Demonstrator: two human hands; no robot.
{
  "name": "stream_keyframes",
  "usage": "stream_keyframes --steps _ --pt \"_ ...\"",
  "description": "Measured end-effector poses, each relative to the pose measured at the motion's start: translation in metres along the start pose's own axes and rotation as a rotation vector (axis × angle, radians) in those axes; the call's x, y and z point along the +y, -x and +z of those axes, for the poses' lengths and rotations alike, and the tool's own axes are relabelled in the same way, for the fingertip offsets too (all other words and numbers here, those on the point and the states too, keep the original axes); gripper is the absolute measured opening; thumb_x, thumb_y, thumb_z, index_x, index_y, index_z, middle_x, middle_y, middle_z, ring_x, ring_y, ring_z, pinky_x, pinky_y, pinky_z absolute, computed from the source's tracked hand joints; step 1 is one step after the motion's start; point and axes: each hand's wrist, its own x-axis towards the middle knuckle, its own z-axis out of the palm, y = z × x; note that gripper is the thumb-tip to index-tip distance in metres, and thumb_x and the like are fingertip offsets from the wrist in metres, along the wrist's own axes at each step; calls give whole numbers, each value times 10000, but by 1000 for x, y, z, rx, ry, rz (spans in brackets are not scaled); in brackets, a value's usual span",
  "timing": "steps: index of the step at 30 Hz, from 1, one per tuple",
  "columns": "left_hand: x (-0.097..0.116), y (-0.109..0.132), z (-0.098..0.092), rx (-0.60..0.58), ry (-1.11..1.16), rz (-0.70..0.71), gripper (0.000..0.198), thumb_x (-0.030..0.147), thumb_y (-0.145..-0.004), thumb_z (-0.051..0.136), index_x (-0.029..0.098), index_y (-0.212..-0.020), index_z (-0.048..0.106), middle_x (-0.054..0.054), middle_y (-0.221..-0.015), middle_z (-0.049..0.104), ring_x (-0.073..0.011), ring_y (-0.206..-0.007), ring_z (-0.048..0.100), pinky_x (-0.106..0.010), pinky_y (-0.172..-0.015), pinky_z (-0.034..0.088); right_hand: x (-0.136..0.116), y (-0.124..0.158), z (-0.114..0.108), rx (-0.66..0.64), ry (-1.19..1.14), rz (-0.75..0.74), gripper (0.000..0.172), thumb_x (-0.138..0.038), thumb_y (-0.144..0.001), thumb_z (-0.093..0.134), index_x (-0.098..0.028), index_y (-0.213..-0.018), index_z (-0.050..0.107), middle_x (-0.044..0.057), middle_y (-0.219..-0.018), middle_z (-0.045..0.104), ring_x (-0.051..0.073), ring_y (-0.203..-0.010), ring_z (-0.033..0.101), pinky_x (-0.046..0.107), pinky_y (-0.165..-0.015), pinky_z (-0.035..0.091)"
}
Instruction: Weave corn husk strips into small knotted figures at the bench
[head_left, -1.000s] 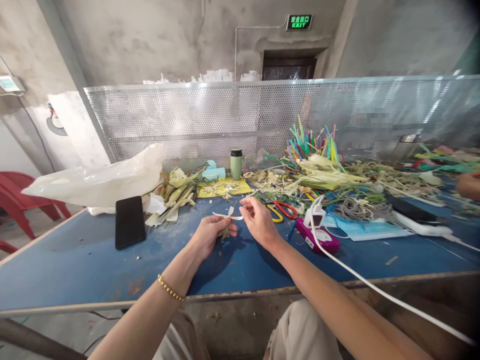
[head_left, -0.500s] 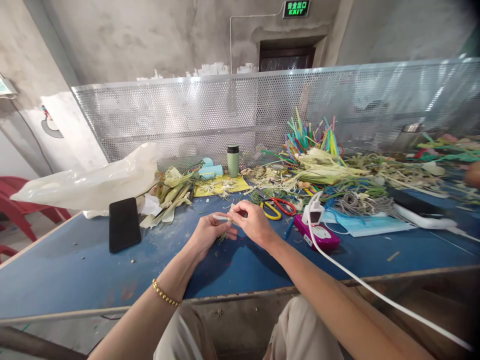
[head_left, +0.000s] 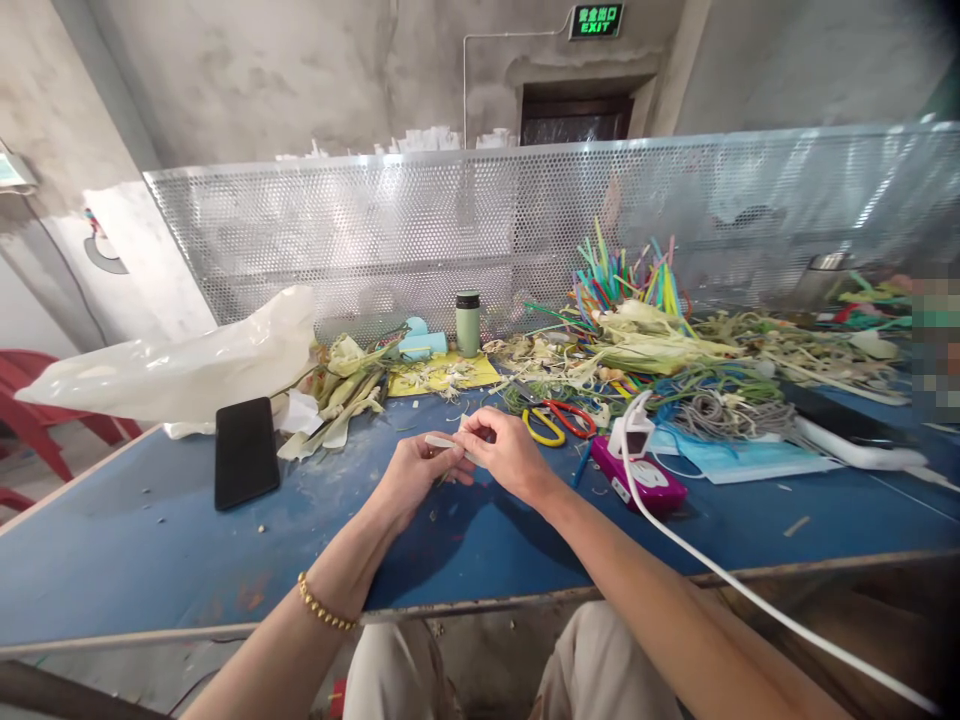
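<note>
My left hand [head_left: 412, 475] and my right hand [head_left: 505, 452] meet over the blue table [head_left: 315, 550], fingertips close together. Both pinch a narrow pale strip [head_left: 438, 441] that looks like corn husk. One end of it sticks out above my left thumb; the rest is hidden between my fingers. Thin greenish ends show below my left fingers. Just beyond my right hand lie scissors with a yellow handle [head_left: 543, 428] and a red handle [head_left: 571, 418]. Pale husk scraps rest on a yellow sheet [head_left: 484, 373] behind my hands.
On the left are a black phone [head_left: 246, 453], a white plastic bag [head_left: 180, 355] and husks [head_left: 349, 395]. A green bottle [head_left: 468, 325] stands behind. Rightward lie a purple power strip [head_left: 641, 478] with a white cable, cords [head_left: 724, 412], a blue mask [head_left: 750, 455] and colourful stems [head_left: 622, 275].
The pale strip now tilts more, its free end showing above my left thumb. My hands stay together in nearly the same place. The view has shifted slightly.
</note>
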Motion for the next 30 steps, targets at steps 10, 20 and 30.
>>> stream_keyframes --steps 10,20,30 --pt "7 4 3 82 93 -6 274 330 -699 797 100 -814 702 -92 -740 746 -200 -645 702 -311 -723 512 -2 -2 -10 -10 -115 132 382 -463 -921 493 -152 -768 655 41 -732 637 137 -626 543 255 -584 407" --pt "12 15 15 104 28 -12 198 302 -755 737 109 -791 708 -59 -663 714 -172 -595 674 -278 -666 487 -9 7 -13 -193 -304 120 283 -406 -845 645 -148 -740 594 -18 -684 522 95 -613 467 221 -566 376" --pt "17 15 12 -56 201 -134 302 246 -769 714 102 -1034 699 -134 -980 746 -217 -802 717 -328 -840 498 -1 3 -14 -53 -173 149 265 -368 -828 616 -155 -678 561 -23 -615 499 93 -571 411 229 -531 319"
